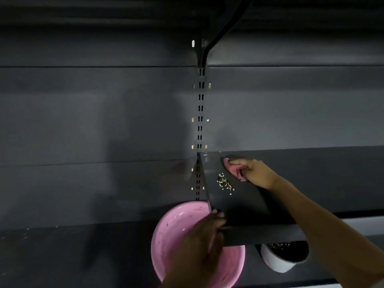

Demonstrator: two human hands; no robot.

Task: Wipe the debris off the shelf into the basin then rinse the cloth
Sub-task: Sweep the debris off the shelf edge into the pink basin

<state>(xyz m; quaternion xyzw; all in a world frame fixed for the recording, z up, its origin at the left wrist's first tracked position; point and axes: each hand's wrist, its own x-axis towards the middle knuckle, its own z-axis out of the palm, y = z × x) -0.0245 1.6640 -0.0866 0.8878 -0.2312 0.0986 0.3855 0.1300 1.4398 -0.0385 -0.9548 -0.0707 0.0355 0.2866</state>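
1. The right hand (255, 173) holds the pink cloth (231, 167) bunched under its curled fingers and pressed flat on the shelf (311, 173). The cloth lies just behind and to the right of the debris (224, 182), not touching it.
2. The left hand (199, 242), in front of the debris and below it, has its fingers curled over the rim of the pink basin (174, 231). It appears to be holding the basin against the shelf's end.
3. The debris forms a short streak running from back-left to front-right. The cloth's long axis lies roughly parallel to it, so its broad side faces the streak.
4. To do this well, keep that broad side leading and press evenly. Sweep in one stroke past the debris and off the shelf's end into the basin.
5. Keep the basin rim tucked close under that end, because loose bits could skip wide.
6. A white bowl (278, 262) sits below the debris and to its right.
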